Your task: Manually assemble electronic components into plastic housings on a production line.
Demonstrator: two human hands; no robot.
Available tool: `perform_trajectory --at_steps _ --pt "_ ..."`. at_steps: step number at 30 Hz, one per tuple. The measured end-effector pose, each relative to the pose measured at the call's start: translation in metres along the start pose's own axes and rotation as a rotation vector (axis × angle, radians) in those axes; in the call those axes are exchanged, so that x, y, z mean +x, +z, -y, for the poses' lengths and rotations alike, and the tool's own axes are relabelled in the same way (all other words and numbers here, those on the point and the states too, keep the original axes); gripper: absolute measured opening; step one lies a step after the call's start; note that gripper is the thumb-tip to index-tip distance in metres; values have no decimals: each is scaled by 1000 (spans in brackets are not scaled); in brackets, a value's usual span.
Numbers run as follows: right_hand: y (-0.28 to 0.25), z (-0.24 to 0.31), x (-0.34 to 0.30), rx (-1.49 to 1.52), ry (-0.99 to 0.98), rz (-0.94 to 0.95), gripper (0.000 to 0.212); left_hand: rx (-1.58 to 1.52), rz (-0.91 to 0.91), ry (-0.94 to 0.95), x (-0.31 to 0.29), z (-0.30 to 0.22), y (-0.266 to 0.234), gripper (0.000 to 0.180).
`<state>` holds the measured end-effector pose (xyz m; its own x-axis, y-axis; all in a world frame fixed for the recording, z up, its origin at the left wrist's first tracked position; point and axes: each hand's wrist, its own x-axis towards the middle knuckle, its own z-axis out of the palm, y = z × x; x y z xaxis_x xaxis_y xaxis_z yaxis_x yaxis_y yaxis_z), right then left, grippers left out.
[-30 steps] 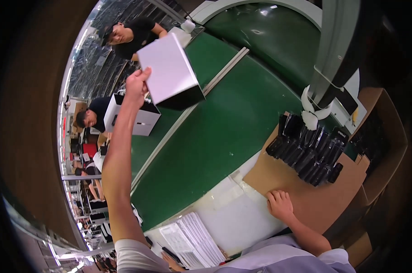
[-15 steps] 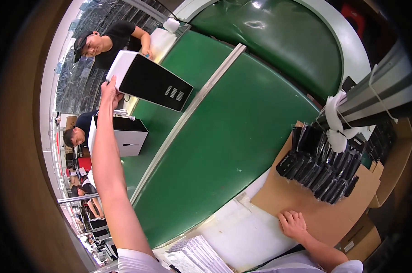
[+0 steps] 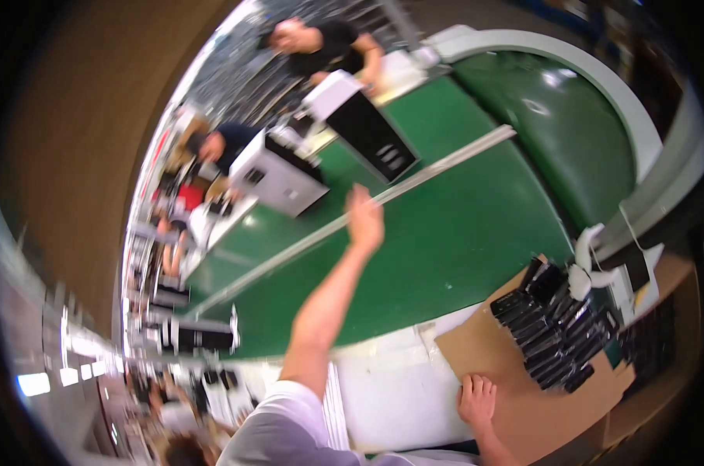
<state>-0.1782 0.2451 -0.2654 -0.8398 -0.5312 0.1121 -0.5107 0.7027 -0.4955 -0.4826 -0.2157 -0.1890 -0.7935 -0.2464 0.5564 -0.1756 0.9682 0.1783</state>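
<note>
My left hand (image 3: 365, 221) reaches out over the green conveyor belt (image 3: 437, 241), blurred by motion. It is empty, and its fingers look stretched out. Just beyond it, across the pale metal divider rail (image 3: 453, 163), stands a tall white case with a black panel (image 3: 374, 140). A second white-and-black case (image 3: 286, 180) is to its left on the same far lane. My right hand (image 3: 476, 398) lies with fingers extended at the left edge of a brown cardboard sheet (image 3: 515, 419). On that sheet, several flat black items in clear plastic wrapping (image 3: 554, 326) are piled.
One co-worker (image 3: 332, 50) is at the far side behind the tall case, and another (image 3: 224, 147) leans near the second case. A curved belt section (image 3: 546, 116) lies at the far right. A grey post (image 3: 663, 186) with white cable ties rises at the right.
My left hand has let go of the tall case and drawn back toward me. The case now stands on the far lane. The view has turned left; my right hand stays on the cardboard.
</note>
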Motion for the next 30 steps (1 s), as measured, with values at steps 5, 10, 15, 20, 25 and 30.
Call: perform_trajectory --at_steps 5,10,15,20,25,30 --pt "-10 11 4 -31 -3 -43 35 30 483 -271 -305 -128 -106 73" --pt "-23 13 9 -56 -32 24 40 121 640 -584 -485 -203 -215 71" --pt "-22 14 3 -67 -110 12 40 128 562 -596 -526 -223 -240 69" --pt "-23 14 -2 -134 -100 54 42 120 549 -623 -524 -226 -242 68" --pt "-18 16 -3 -142 -110 2 44 127 548 -630 -524 -226 -243 68" --pt "-21 19 -3 -133 -114 30 48 111 528 -620 -521 -224 -247 69"
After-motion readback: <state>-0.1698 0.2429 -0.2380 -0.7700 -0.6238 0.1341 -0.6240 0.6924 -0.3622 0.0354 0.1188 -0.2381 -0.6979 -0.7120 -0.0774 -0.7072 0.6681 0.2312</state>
